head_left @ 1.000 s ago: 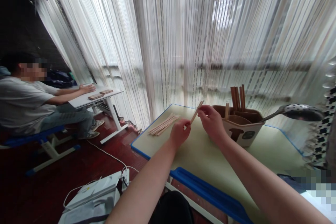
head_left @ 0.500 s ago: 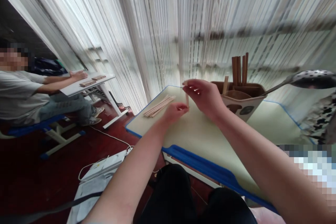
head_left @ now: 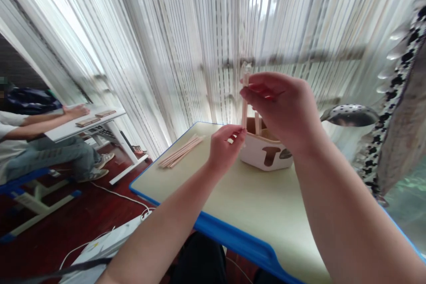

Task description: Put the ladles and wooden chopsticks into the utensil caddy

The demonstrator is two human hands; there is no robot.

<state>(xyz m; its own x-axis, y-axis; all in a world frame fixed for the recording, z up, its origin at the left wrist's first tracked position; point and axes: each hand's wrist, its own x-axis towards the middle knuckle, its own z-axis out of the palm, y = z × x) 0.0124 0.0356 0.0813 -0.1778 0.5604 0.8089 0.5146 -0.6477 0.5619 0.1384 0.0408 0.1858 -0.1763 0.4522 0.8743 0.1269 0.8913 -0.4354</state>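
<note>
A pair of chopsticks (head_left: 244,113) in a clear plastic wrapper stands nearly upright between my hands, above the table. My right hand (head_left: 279,106) pinches it near the top, where crinkled clear plastic sticks up past the fingers. Lower down, my left hand (head_left: 228,142) has thumb and fingertips closed on its bottom end. To the left, several more pale chopsticks (head_left: 181,151) lie in a loose bundle on the table, with clear plastic at their far ends. Behind my right hand is a utensil holder (head_left: 256,153), light outside and brown inside, partly hidden.
The pale table (head_left: 266,204) has a blue rim. A slotted metal ladle (head_left: 351,115) projects to the right of the holder. A sheer curtain (head_left: 213,44) hangs behind. At left, a person sits at a white table (head_left: 60,131) with two flat wooden pieces.
Both hands have lifted the wrapped chopsticks higher, and the right hand is now further above the left. My view has turned to the right, so the holder appears further left.
</note>
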